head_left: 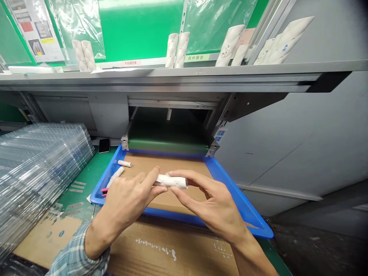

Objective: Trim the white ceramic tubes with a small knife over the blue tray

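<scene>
Light-looking white tube point(171, 181), stiff and smooth (may slip, so a barrel grip seems safest), sits above the blue tray point(222, 180). Left hand point(123, 211) pinches one end between thumb and fingers; right hand point(208, 207) nearly closes thumb and forefinger around the other.

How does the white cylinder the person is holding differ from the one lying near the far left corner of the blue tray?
The held white cylinder is gripped above the tray between the left hand and right hand, while the loose white cylinder lies untouched in the blue tray. The held white cylinder also looks longer than the loose white cylinder, though it is nearer the camera. Both are white and cylindrical.
</scene>
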Demonstrator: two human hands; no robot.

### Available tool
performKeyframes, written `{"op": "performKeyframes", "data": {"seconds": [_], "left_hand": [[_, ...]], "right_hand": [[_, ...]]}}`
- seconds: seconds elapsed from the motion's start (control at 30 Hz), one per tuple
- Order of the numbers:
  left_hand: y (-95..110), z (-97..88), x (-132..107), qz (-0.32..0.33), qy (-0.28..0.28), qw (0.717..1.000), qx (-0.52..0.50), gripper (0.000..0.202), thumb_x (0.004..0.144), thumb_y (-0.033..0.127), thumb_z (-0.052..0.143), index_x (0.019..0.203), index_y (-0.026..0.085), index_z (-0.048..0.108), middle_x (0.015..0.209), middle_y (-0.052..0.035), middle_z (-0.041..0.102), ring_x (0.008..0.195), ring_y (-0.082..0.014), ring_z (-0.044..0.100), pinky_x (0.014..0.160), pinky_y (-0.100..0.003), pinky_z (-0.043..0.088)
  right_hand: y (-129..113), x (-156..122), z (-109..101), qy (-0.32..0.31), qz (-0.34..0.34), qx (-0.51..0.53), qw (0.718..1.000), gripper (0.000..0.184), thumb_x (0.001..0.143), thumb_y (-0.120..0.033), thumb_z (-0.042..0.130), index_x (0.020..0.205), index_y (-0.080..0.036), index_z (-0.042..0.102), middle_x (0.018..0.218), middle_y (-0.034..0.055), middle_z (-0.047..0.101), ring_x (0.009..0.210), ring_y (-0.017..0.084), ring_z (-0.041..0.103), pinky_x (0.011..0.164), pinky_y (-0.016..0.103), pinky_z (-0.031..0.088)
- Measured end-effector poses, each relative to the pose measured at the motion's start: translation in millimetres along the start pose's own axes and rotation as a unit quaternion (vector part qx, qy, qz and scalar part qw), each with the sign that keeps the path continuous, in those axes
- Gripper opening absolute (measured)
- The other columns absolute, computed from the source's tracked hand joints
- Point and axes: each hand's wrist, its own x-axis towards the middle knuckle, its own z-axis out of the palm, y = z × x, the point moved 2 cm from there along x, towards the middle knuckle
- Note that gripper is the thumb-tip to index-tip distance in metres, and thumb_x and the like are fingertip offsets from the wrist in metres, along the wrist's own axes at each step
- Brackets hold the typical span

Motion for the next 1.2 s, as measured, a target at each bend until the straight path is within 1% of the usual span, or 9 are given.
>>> {"op": "performKeyframes", "data": {"seconds": [0.27, 0.4, 0.47, 0.57, 0.7, 0.8, 0.97, 1.07, 1.2], "left_hand": [[-1, 2.3, 0, 0.017, 0.021, 1.0, 0.011, 0.057, 0.117, 0.051, 0.029, 0.131, 0.014, 0.07, 0.087, -0.0078, 0.085, 0.057, -0.0201, 0.075, 0.049, -0.033, 0.033], [-5, 5.2, 0, -0.007, 0.017, 0.995, -0.1, 0.05, 0.116, 0.054, 0.039, 0.134, 0.016, 0.068, 0.101, -0.0082, 0.085, 0.074, -0.0198, 0.079, 0.057, -0.028, 0.042], [-9, 6.0, 1, -0.037, 0.001, 0.977, -0.211, 0.042, 0.113, 0.051, 0.05, 0.135, 0.02, 0.068, 0.106, -0.0049, 0.085, 0.076, -0.0171, 0.077, 0.063, -0.026, 0.046], [-13, 6.4, 3, -0.094, -0.05, 0.927, -0.36, 0.03, 0.109, 0.043, 0.063, 0.132, 0.025, 0.071, 0.099, 0.0013, 0.081, 0.068, -0.0125, 0.068, 0.064, -0.023, 0.047], [-15, 5.4, 8, -0.149, -0.101, 0.868, -0.463, 0.03, 0.106, 0.039, 0.063, 0.132, 0.026, 0.073, 0.114, -0.0008, 0.08, 0.084, -0.0149, 0.068, 0.072, -0.024, 0.05], [-15, 5.1, 11, -0.171, -0.12, 0.839, -0.503, 0.032, 0.105, 0.039, 0.061, 0.132, 0.025, 0.073, 0.121, -0.0024, 0.078, 0.094, -0.0177, 0.068, 0.078, -0.025, 0.051], [-19, 4.6, 12, -0.18, -0.13, 0.845, -0.486, 0.041, 0.099, 0.027, 0.054, 0.136, 0.021, 0.072, 0.091, -0.0011, 0.073, 0.069, -0.0152, 0.055, 0.063, -0.026, 0.045], [-19, 4.3, 11, -0.183, -0.127, 0.851, -0.476, 0.045, 0.096, 0.025, 0.055, 0.137, 0.019, 0.072, 0.1, -0.0035, 0.075, 0.071, -0.0154, 0.056, 0.061, -0.026, 0.044], [-17, 5.1, 10, -0.19, -0.118, 0.849, -0.478, 0.039, 0.101, 0.034, 0.058, 0.135, 0.021, 0.073, 0.112, -0.0045, 0.077, 0.084, -0.0179, 0.064, 0.069, -0.028, 0.048]], "right_hand": [[2, 0, 0, -0.003, 0.018, 0.007, 1.0, 0.022, 0.093, -0.022, 0.078, 0.115, -0.028, 0.079, 0.108, -0.0026, 0.084, 0.093, 0.017, 0.078, 0.086, 0.025, 0.065], [3, 2, -1, -0.012, 0.039, 0.036, 0.999, 0.022, 0.094, -0.025, 0.078, 0.115, -0.03, 0.08, 0.109, -0.0031, 0.085, 0.095, 0.017, 0.08, 0.091, 0.025, 0.065], [3, 3, -2, -0.022, 0.048, 0.058, 0.997, 0.022, 0.096, -0.028, 0.078, 0.117, -0.031, 0.079, 0.112, -0.0029, 0.084, 0.098, 0.017, 0.08, 0.092, 0.025, 0.065], [4, 3, -3, -0.035, 0.048, 0.072, 0.996, 0.023, 0.097, -0.03, 0.078, 0.12, -0.031, 0.079, 0.115, -0.0015, 0.084, 0.1, 0.018, 0.081, 0.094, 0.026, 0.066], [3, 2, -4, -0.022, 0.025, 0.045, 0.998, 0.025, 0.098, -0.029, 0.078, 0.123, -0.03, 0.078, 0.117, -0.0007, 0.084, 0.102, 0.019, 0.081, 0.095, 0.028, 0.066], [2, 0, -3, -0.012, -0.006, 0.016, 1.0, 0.026, 0.097, -0.026, 0.078, 0.123, -0.028, 0.077, 0.119, -0.0001, 0.084, 0.104, 0.02, 0.08, 0.095, 0.028, 0.066], [1, 2, -2, -0.004, -0.005, 0.003, 1.0, 0.027, 0.098, -0.024, 0.077, 0.124, -0.029, 0.077, 0.118, -0.0009, 0.084, 0.103, 0.019, 0.081, 0.094, 0.027, 0.066], [2, 2, -2, 0.0, 0.013, 0.016, 1.0, 0.024, 0.098, -0.027, 0.077, 0.122, -0.03, 0.078, 0.113, -0.0017, 0.085, 0.098, 0.019, 0.082, 0.093, 0.027, 0.067], [3, 1, -1, 0.0, 0.013, 0.027, 1.0, 0.024, 0.097, -0.027, 0.078, 0.121, -0.029, 0.078, 0.114, -0.002, 0.085, 0.1, 0.019, 0.082, 0.093, 0.026, 0.067]]}}
